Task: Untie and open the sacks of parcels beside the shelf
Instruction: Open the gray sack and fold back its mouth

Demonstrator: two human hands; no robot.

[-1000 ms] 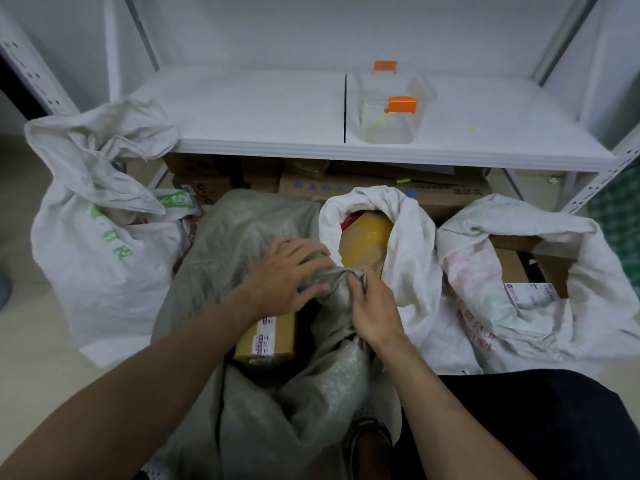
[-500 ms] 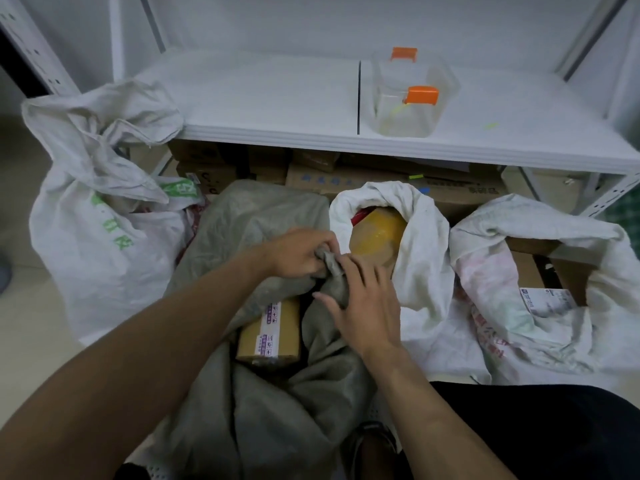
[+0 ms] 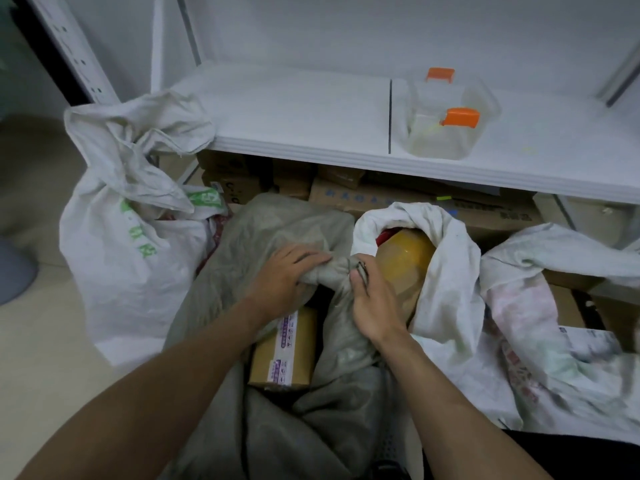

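Observation:
A grey woven sack (image 3: pixel 277 230) lies in front of me, its mouth twisted into a knot (image 3: pixel 332 271). My left hand (image 3: pixel 280 282) grips the bunched fabric left of the knot. My right hand (image 3: pixel 370 299) pinches the knot's right side with thumb and fingers. A brown taped parcel (image 3: pixel 284 351) shows through a gap in the grey sack below my left wrist. Three white sacks stand around it: one at the left (image 3: pixel 131 244) with green print, one in the middle (image 3: pixel 450 271) open around a yellow parcel (image 3: pixel 405 258), one at the right (image 3: pixel 540 323) open.
A white shelf board (image 3: pixel 311 133) runs across above the sacks, carrying a clear tub (image 3: pixel 446 126) with orange clips. Cardboard boxes (image 3: pixel 398 199) are stacked under the shelf. A perforated metal upright (image 3: pixel 69 46) stands at the far left beside beige floor (image 3: pixel 34 341).
The view has shifted left and down. Both hands stay on the grey sack's knot; my right hand has shifted from lying over the fabric to pinching the knot's end.

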